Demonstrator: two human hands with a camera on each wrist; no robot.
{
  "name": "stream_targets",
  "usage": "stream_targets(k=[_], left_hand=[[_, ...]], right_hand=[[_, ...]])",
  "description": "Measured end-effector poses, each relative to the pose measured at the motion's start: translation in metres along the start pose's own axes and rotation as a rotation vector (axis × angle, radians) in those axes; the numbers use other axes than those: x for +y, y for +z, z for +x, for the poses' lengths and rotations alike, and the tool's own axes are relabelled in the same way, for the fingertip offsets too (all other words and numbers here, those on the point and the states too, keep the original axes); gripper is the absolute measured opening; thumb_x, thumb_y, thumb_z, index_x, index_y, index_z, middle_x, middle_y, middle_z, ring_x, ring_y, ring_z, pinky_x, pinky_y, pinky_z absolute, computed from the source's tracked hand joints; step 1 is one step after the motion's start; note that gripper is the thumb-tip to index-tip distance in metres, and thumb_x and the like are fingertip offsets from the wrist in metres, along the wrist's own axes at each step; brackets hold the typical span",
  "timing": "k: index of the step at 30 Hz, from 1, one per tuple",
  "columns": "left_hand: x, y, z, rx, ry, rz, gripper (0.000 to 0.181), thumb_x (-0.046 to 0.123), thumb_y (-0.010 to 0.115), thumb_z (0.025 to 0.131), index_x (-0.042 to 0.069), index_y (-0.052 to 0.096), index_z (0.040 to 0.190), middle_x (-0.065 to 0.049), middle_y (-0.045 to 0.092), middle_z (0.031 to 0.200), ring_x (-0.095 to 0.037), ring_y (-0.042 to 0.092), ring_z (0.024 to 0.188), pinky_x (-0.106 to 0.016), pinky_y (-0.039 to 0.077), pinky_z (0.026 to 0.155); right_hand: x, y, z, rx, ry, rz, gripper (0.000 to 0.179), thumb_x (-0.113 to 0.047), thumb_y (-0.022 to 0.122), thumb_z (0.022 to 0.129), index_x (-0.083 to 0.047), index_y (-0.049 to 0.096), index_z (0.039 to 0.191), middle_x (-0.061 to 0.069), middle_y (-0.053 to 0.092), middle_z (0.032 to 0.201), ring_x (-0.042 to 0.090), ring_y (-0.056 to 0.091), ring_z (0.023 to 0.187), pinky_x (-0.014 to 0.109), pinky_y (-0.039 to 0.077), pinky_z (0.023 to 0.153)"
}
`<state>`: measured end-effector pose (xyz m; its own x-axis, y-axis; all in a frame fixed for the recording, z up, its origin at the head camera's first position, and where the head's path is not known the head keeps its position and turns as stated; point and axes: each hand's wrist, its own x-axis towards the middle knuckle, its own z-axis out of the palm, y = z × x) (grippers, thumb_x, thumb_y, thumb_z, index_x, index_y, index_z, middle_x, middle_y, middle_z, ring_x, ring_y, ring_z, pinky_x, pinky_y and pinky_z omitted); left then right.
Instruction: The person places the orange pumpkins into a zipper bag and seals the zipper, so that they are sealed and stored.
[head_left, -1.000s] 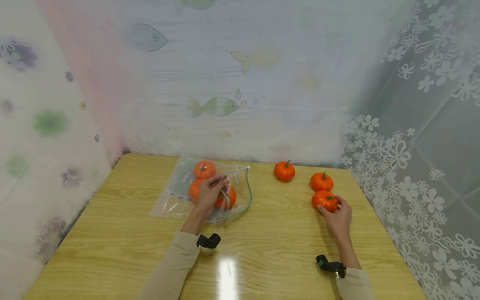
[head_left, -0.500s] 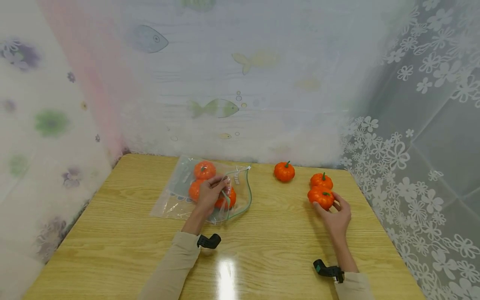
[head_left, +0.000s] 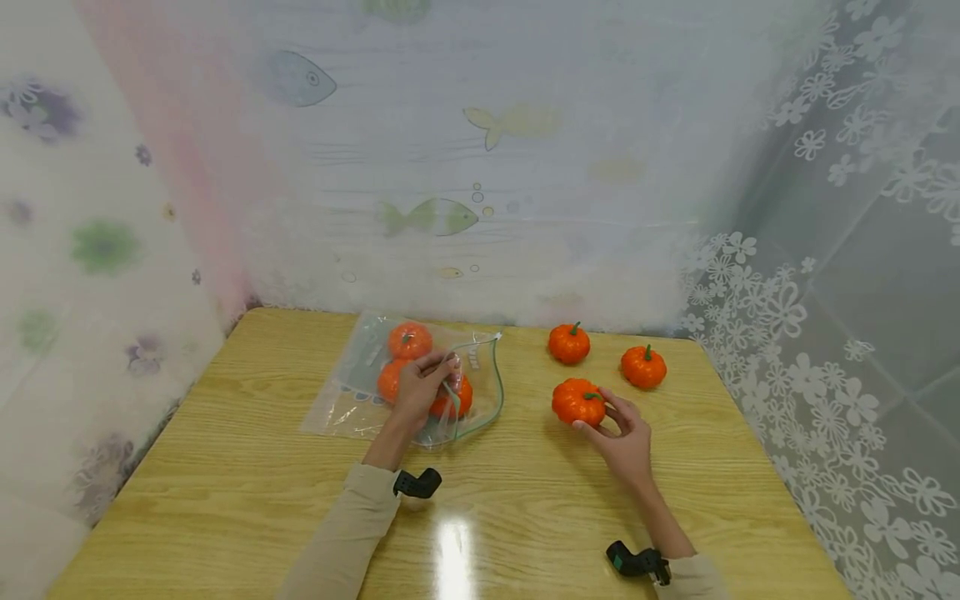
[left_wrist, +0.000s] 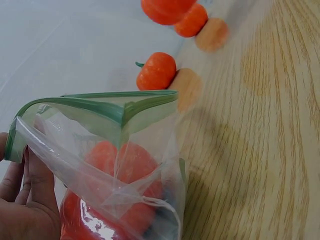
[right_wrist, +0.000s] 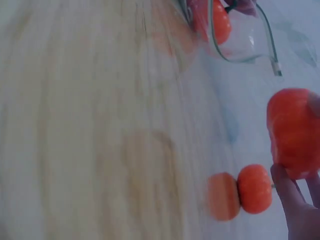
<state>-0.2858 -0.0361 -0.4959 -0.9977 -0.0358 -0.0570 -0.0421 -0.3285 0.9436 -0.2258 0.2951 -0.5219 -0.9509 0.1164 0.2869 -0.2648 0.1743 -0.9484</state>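
Observation:
My left hand (head_left: 420,387) pinches the upper edge of a clear zip bag (head_left: 337,412) with a green seal. The bag's mouth gapes toward the right, and several small orange pumpkins (head_left: 409,340) lie inside it. In the left wrist view the green seal (left_wrist: 75,104) runs from the fingers to the far corner of the opening. My right hand (head_left: 626,437) grips another orange pumpkin (head_left: 576,402) between thumb and fingers, to the right of the bag's mouth. That pumpkin (right_wrist: 294,132) hangs above the table in the right wrist view.
Two loose pumpkins stand on the wooden table (head_left: 525,517): one pumpkin (head_left: 568,343) near the back edge, the other pumpkin (head_left: 643,367) farther right. Patterned curtains (head_left: 585,250) close in the back and both sides.
My right hand has lifted its pumpkin away from beside the rear right one and carried it left toward the bag. The left hand and the bag have stayed put.

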Motion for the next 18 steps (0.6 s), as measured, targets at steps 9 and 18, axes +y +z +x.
stream_targets(k=[9, 18], left_hand=[[0.001, 0.0, -0.002, 0.003, -0.004, -0.007, 0.023, 0.009, 0.067, 0.099, -0.006, 0.067, 0.116, 0.002, 0.072, 0.078, -0.008, 0.065, 0.064, -0.02, 0.055, 0.057], [0.001, 0.0, -0.004, -0.012, 0.007, -0.028, 0.029, 0.009, 0.067, 0.1, -0.01, 0.065, 0.122, 0.002, 0.071, 0.077, -0.008, 0.064, 0.062, -0.021, 0.054, 0.057]], right_hand=[[-0.002, 0.021, -0.01, -0.346, -0.021, 0.05, 0.067, 0.007, 0.082, 0.081, 0.001, 0.056, 0.142, 0.008, 0.055, 0.134, 0.007, 0.06, 0.119, 0.027, 0.058, 0.089], [-0.012, 0.036, -0.018, -0.429, -0.001, 0.086, 0.062, 0.006, 0.081, 0.082, 0.004, 0.057, 0.139, 0.019, 0.052, 0.142, 0.007, 0.061, 0.119, 0.029, 0.058, 0.09]])
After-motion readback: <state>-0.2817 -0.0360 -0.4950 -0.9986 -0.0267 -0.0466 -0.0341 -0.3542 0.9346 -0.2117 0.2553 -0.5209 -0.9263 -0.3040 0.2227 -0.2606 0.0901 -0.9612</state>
